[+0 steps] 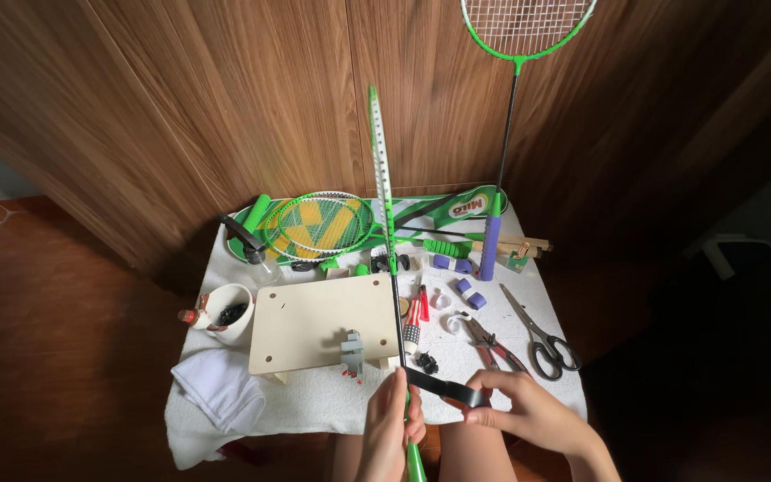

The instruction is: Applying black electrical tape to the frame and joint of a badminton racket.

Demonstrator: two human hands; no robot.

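Note:
My left hand (pixel 389 427) grips the lower shaft of a green badminton racket (pixel 384 205), which stands upright and edge-on, its head reaching up in front of the wooden wall. My right hand (pixel 528 411) holds a black strip of tape (pixel 443 387) stretched from my fingers to the shaft near my left hand. Both hands are at the table's near edge, above my knees.
A small table under a white cloth (pixel 314 402) carries a pale wooden board (pixel 319 326) with a grey clamp (pixel 352 350), a white cup (pixel 225 312), a folded towel (pixel 220 388), scissors (pixel 537 335), pliers (pixel 493 344), purple grip rolls (pixel 470 293) and a racket (pixel 319 225) on a green cover. Another racket (pixel 503 161) leans on the wall.

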